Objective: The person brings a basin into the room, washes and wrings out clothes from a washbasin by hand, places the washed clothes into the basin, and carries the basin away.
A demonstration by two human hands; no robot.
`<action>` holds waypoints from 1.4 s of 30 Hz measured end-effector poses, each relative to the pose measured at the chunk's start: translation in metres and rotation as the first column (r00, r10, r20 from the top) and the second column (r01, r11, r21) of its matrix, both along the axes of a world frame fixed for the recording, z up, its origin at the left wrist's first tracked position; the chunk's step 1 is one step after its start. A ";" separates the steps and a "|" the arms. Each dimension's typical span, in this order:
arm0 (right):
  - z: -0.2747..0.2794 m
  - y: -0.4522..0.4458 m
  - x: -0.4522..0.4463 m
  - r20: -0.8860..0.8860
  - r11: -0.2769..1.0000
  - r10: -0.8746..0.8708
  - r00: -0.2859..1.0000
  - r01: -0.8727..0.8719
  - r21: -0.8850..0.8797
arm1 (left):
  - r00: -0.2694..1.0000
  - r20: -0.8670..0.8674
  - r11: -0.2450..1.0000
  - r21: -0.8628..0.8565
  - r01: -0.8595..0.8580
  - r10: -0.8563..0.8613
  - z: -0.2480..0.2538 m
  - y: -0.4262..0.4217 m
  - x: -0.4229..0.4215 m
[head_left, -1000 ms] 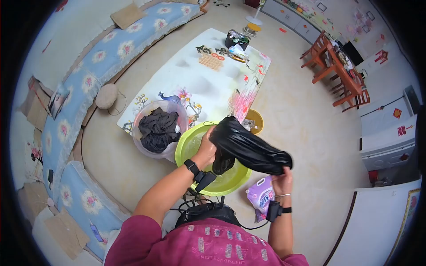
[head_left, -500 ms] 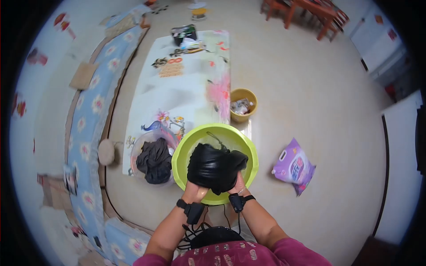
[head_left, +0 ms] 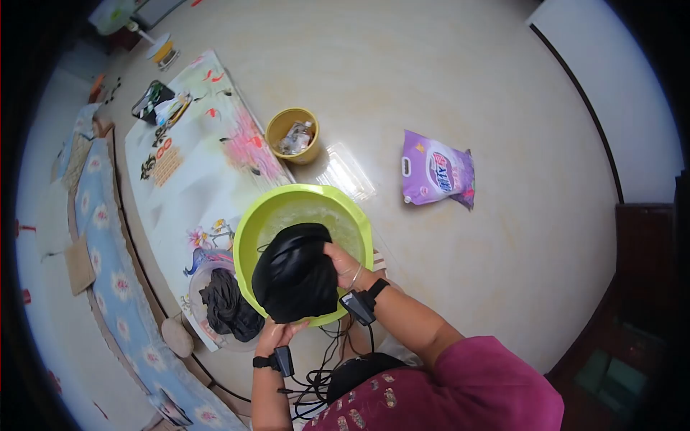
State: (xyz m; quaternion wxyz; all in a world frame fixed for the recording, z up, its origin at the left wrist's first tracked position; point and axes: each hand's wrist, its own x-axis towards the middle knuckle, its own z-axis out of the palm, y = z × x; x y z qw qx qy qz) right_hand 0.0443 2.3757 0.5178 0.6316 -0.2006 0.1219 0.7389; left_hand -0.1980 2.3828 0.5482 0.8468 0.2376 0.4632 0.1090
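A bundled black garment (head_left: 295, 273), dark and wet-looking, is held over a lime-green basin (head_left: 366, 223) with water in it. My right hand (head_left: 343, 266) grips the garment's right side, its fingertips partly behind the folds. At the lower edge, my left hand (head_left: 279, 334) supports the cloth from beneath, with some fingers hidden under it. What kind of garment it is cannot be made out. To the left of the basin stands a clear plastic tub (head_left: 198, 287) with dark clothes (head_left: 231, 305) heaped in it.
A table with a floral cover (head_left: 190, 194) lies beyond the basin to the left. A yellow bin (head_left: 271, 136) with trash stands beside it. A purple detergent bag (head_left: 435, 171) rests on the floor at right. Black cables (head_left: 316, 388) hang near my lap; a long flowered sofa (head_left: 118, 287) lines the left.
My view has turned to the right. My right hand has moved up along the garment's side, while my left hand is lower beneath it. The bundle has changed shape.
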 end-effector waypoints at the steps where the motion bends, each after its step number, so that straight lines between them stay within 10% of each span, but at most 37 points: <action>1: 0.011 0.005 0.001 0.140 0.997 -0.044 0.989 0.035 0.069 | 1.000 0.000 1.000 -0.006 0.019 -0.019 0.006 0.002 -0.004; 5: 0.049 0.017 0.006 0.455 0.975 0.041 0.890 -0.135 0.176 | 0.929 0.283 0.931 -0.340 -0.137 0.240 0.010 0.010 -0.027; 10: 0.064 0.020 -0.010 0.749 0.811 -0.081 0.658 -0.393 0.433 | 0.916 0.116 0.873 -0.369 -0.319 0.384 0.030 0.016 0.015; 18: 0.075 0.012 -0.010 0.673 0.804 -0.082 0.735 -0.350 0.481 | 0.788 0.103 0.772 -0.310 -0.555 0.607 -0.002 0.004 0.006; 25: 0.026 0.003 0.006 0.323 0.993 0.110 0.940 -0.094 -0.066 | 0.732 -0.030 0.721 0.204 -0.662 0.681 0.024 0.018 0.014; 29: 0.001 -0.001 0.006 0.156 0.977 0.190 0.969 -0.170 -0.132 | 0.840 -0.005 0.679 0.592 -0.434 0.542 0.067 0.025 0.048; 32: -0.015 0.000 0.000 0.062 0.935 0.329 0.942 -0.315 -0.162 | 0.899 -0.258 0.417 0.904 0.094 0.355 0.079 0.028 0.047; 42: 0.001 0.049 -0.003 0.385 0.626 0.741 0.550 -0.773 -0.100 | 0.903 -0.417 -0.105 0.907 0.407 -0.107 0.108 0.028 0.061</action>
